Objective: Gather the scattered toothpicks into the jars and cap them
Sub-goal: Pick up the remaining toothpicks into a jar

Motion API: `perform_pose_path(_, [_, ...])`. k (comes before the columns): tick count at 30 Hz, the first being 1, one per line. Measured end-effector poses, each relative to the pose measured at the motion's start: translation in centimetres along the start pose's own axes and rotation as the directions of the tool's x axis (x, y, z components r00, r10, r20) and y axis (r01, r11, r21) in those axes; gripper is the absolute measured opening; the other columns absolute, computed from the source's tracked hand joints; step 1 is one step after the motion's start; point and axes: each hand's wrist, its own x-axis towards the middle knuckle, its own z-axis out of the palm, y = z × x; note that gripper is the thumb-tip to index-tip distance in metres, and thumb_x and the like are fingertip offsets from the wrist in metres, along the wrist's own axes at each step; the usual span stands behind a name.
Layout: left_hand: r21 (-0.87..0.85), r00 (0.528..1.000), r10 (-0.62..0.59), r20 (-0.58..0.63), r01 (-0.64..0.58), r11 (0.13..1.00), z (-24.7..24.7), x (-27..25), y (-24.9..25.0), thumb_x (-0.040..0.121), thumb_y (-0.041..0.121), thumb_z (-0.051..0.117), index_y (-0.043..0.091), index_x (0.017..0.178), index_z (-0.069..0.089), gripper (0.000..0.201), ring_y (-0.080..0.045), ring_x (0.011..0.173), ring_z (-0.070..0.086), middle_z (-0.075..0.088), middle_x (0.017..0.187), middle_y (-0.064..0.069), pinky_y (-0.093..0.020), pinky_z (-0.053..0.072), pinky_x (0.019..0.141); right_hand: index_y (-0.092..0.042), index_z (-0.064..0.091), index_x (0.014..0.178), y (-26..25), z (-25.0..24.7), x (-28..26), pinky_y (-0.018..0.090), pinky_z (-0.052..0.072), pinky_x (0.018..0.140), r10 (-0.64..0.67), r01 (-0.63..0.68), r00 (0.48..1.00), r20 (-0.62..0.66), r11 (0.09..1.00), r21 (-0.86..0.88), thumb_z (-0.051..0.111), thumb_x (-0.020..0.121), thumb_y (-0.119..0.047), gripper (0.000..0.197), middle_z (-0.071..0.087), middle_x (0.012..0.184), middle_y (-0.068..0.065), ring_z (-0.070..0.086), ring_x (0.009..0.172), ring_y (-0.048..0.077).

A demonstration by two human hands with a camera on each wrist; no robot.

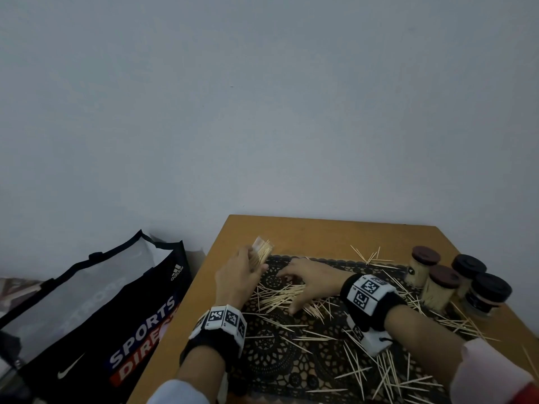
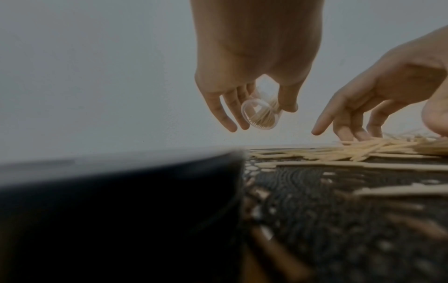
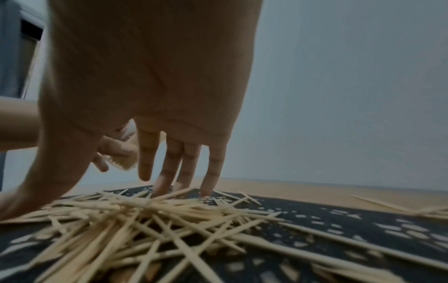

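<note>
Left hand (image 1: 237,277) grips a clear jar (image 2: 260,114); right hand (image 1: 309,282), fingers spread, presses the toothpicks (image 3: 150,216) beneath it.

Table's (image 2: 290,249) near stretch blurred

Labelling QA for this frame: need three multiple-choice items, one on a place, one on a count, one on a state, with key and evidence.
1. Where do the capped jars stand?
A. right side of the table
B. inside the bag
C. on the floor

2. How many capped jars stand there?
A. two
B. four
C. six

3. What state is the clear jar in?
A. capped, standing on the mat
B. uncapped, held in the left hand
C. empty, lying on its side

Key: 1 A, they cluster by the table's right edge; 2 B, four lids show; 3 B, fingers grip it, mouth open, toothpicks inside, while the right hand rests on the toothpick pile.
</note>
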Motion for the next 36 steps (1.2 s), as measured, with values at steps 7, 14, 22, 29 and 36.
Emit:
perform_pose_path(7, [-0.005, 1.0, 0.008, 0.022, -0.008, 1.0, -0.2, -0.1, 0.2, 0.089, 0.054, 0.06, 0.023, 0.13, 0.046, 0.052, -0.014, 0.105, 0.06, 0.06, 0.125, 0.006, -0.033, 0.052, 0.082, -0.017, 0.041, 0.145, 0.4, 0.4, -0.8, 0.035, 0.034, 0.106, 0.068, -0.064, 0.996, 0.057, 0.995, -0.077, 0.076, 0.073, -0.052, 0.088, 0.039, 0.137, 0.002, 0.035, 0.126, 0.019])
perform_pose_path(14, [-0.004, 0.999, 0.023, 0.045, -0.023, 1.0, -0.3, -0.1, 0.3, 0.089, 0.053, 0.06, 0.023, 0.131, 0.046, 0.053, -0.016, 0.107, 0.06, 0.06, 0.125, 0.004, -0.034, 0.052, 0.084, -0.016, 0.071, 0.113, 0.5, 0.3, -0.9, 0.029, 0.045, 0.081, 0.033, -0.034, 0.999, -0.042, 0.999, -0.015, 0.077, 0.079, -0.032, 0.038, 0.063, 0.109, -0.001, 0.054, 0.096, 0.014])
perform_pose_path(22, [-0.044, 0.979, 0.147, 0.141, -0.142, 0.989, 0.4, 0.0, 0.2, 0.087, 0.051, 0.065, 0.025, 0.123, 0.05, 0.047, -0.011, 0.101, 0.061, 0.062, 0.12, 0.008, -0.033, 0.053, 0.084, -0.011, 0.072, 0.099, 0.0, -0.1, -1.1, 0.037, 0.051, 0.08, 0.016, -0.022, 0.998, -0.065, 0.995, -0.095, 0.068, 0.085, -0.023, 0.019, 0.069, 0.095, 0.004, 0.061, 0.086, 0.019])
perform_pose_path(29, [-0.052, 0.977, 0.172, 0.13, -0.166, 0.985, 0.7, 0.2, -0.2, 0.085, 0.052, 0.067, 0.022, 0.124, 0.053, 0.051, -0.012, 0.102, 0.06, 0.062, 0.119, 0.006, -0.033, 0.052, 0.084, -0.002, 0.06, 0.098, -0.6, 0.2, -0.7, 0.037, 0.046, 0.08, 0.011, -0.015, 1.0, -0.017, 0.971, -0.238, 0.058, 0.091, -0.017, 0.017, 0.061, 0.102, 0.012, 0.057, 0.095, 0.026])
perform_pose_path(36, [-0.054, 0.976, 0.168, 0.14, -0.162, 0.985, 0.8, 0.3, -0.1, 0.083, 0.052, 0.069, 0.023, 0.122, 0.054, 0.051, -0.012, 0.101, 0.061, 0.063, 0.117, 0.005, -0.036, 0.053, 0.087, 0.001, 0.05, 0.119, -0.8, 0.4, -1.3, 0.033, 0.039, 0.093, 0.05, -0.043, 0.998, 0.042, 0.987, -0.157, 0.05, 0.096, -0.014, 0.027, 0.052, 0.123, 0.017, 0.051, 0.113, 0.029])
